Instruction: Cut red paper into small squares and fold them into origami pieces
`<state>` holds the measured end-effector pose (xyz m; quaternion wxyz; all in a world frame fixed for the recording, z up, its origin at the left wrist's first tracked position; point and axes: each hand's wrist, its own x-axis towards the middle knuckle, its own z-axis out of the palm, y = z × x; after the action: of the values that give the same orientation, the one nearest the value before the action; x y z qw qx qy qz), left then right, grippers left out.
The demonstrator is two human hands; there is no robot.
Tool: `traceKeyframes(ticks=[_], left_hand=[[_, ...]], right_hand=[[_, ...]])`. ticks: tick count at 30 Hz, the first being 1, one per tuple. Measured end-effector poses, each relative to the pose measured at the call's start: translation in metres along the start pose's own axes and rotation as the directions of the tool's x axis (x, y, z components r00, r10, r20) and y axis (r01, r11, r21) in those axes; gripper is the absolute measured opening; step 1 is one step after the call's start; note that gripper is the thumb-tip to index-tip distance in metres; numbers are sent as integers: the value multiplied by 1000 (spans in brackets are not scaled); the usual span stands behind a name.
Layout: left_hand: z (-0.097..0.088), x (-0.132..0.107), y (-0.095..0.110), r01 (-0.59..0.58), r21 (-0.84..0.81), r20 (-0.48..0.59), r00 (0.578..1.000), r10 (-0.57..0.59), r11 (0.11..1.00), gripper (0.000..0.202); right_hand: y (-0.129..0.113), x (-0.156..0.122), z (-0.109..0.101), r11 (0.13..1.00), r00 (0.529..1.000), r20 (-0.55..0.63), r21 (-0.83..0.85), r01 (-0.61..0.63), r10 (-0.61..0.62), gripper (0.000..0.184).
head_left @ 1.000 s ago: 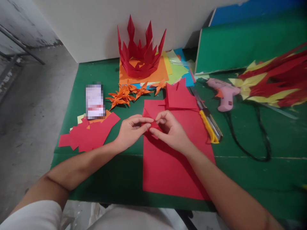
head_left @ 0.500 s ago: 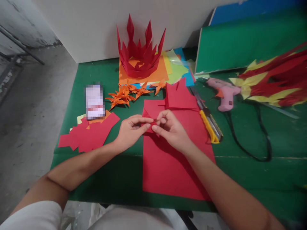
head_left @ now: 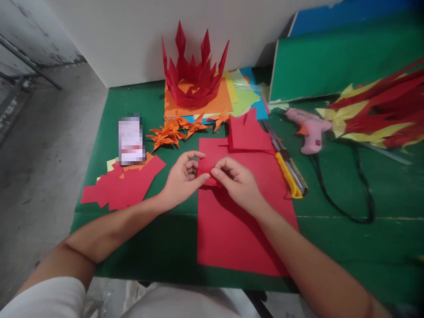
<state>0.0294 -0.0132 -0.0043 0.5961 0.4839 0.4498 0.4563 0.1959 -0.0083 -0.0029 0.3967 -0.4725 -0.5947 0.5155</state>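
Observation:
A small folded piece of red paper (head_left: 206, 165) is between my hands, over the left part of a large red sheet (head_left: 245, 221). My right hand (head_left: 236, 179) pinches its right edge between thumb and fingers. At its left side is my left hand (head_left: 183, 179), with the thumb on the lower edge, the index finger near the upper edge and the other fingers curled. A red paper piece (head_left: 250, 132) with a jagged top edge lies across the sheet's upper end. A yellow box cutter (head_left: 289, 172) lies along the right side of the sheet.
A red paper crown (head_left: 194, 84) stands at the back on coloured sheets (head_left: 243, 88). Orange paper flowers (head_left: 167, 132), red scraps (head_left: 122, 190) and a blurred phone-like object (head_left: 130, 140) lie left. A pink glue gun (head_left: 311, 130) and red-yellow paper strips (head_left: 380, 115) lie right on the green table (head_left: 341, 251).
My left index finger has lifted away from the thumb, showing more of the folded paper. My right fingers have closed more tightly at its right edge.

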Motion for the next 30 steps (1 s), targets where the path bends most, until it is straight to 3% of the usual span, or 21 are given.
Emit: traceKeyframes(ticks=[5, 9, 16, 24, 30], left_hand=[[0, 2, -1, 19, -72, 14, 1000, -19, 997, 53], [-1, 4, -3, -2, -135, -38, 999, -3, 991, 58], [-1, 3, -1, -1, -180, -81, 997, -14, 984, 66], [-3, 7, 0, -40, -193, -134, 991, 14, 980, 59], [-4, 4, 4, -29, -67, -133, 991, 20, 997, 45]], right_hand=[[-2, 3, -5, 1000, 999, 46, -25, 1, 0, 31], [-2, 2, -6, 999, 999, 42, -36, -8, 10, 41], [-4, -1, -2, 986, 993, 101, -162, -42, 59, 33], [-4, 2, -5, 995, 989, 128, 60, -84, 76, 26], [-4, -1, -3, 984, 997, 41, 161, -69, 63, 26]])
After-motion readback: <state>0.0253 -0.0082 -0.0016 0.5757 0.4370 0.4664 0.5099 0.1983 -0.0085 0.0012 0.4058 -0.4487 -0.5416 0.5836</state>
